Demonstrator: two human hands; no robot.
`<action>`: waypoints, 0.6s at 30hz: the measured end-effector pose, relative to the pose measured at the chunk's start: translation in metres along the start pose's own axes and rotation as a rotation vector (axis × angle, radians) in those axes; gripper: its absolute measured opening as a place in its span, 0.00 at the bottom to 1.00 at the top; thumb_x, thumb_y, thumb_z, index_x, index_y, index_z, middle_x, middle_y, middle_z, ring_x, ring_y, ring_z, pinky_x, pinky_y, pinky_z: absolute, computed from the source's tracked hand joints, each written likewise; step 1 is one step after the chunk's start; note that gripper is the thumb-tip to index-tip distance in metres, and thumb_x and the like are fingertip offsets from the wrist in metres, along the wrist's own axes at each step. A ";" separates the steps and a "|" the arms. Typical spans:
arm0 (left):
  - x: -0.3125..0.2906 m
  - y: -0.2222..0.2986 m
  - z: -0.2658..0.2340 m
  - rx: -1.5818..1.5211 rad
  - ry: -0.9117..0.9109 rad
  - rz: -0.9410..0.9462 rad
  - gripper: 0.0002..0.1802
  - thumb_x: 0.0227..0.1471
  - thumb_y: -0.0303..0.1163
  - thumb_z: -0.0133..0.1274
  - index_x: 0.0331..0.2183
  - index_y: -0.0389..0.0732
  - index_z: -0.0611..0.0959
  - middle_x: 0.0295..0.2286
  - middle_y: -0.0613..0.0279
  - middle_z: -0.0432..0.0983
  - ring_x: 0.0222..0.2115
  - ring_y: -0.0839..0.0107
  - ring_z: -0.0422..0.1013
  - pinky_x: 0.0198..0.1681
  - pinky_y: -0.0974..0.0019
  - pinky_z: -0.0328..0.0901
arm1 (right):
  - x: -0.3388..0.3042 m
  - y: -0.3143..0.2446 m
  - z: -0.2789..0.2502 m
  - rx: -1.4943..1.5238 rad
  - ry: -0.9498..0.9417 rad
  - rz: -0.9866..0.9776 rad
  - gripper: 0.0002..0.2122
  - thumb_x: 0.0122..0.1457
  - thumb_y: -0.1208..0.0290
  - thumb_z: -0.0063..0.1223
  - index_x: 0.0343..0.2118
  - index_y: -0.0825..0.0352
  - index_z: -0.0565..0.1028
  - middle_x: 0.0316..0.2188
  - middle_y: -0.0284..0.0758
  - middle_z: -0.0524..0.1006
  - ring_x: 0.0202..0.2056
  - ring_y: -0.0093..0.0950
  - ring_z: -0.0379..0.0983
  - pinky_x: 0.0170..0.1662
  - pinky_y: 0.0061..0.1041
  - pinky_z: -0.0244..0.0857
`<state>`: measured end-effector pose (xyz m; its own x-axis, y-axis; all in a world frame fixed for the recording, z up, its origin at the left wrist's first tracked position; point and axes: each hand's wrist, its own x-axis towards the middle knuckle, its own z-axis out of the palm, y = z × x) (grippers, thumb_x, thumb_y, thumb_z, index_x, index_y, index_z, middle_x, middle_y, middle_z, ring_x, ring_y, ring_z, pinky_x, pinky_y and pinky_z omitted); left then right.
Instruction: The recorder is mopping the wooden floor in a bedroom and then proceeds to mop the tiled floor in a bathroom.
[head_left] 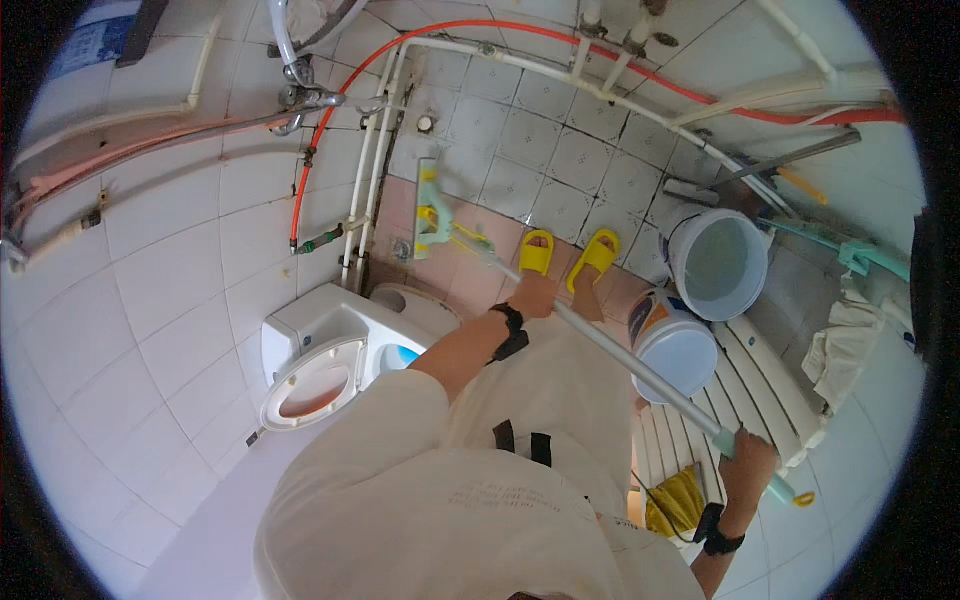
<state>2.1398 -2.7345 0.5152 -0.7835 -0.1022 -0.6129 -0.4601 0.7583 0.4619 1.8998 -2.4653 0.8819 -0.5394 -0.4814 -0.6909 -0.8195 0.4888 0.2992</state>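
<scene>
A sponge mop slants across the view, its grey pole (640, 368) running from lower right to upper left. My left hand (533, 295) is closed around the pole's middle, just in front of my yellow slippers (537, 253). Farther back, my right hand (748, 465) grips the pale green upper end, where a yellow loop sticks out past it. The pale green and yellow mop head (428, 215) is down at the pink floor tiles, left of the slippers. Black bands circle both wrists.
At the left stands a white toilet (320, 375) with its lid up. Two white buckets (718, 265) (675, 360) stand at the right, beside a slatted white panel (760, 390). A red hose (322, 130) and white pipes run along the walls. Another squeegee-like head (690, 192) lies behind the buckets.
</scene>
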 end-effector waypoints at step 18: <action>0.071 0.054 -0.095 -0.213 0.341 -0.070 0.32 0.39 0.32 0.50 0.49 0.35 0.65 0.50 0.48 0.60 0.51 0.56 0.58 0.52 0.52 0.53 | -0.007 0.079 0.008 0.043 0.211 0.153 0.09 0.35 0.77 0.55 0.21 0.65 0.68 0.17 0.38 0.71 0.23 0.38 0.71 0.26 0.34 0.64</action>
<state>2.0201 -2.7618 0.5575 -0.8244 -0.3838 -0.4161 -0.5653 0.5953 0.5710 1.8404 -2.4175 0.9058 -0.6882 -0.5384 -0.4863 -0.7190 0.5959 0.3577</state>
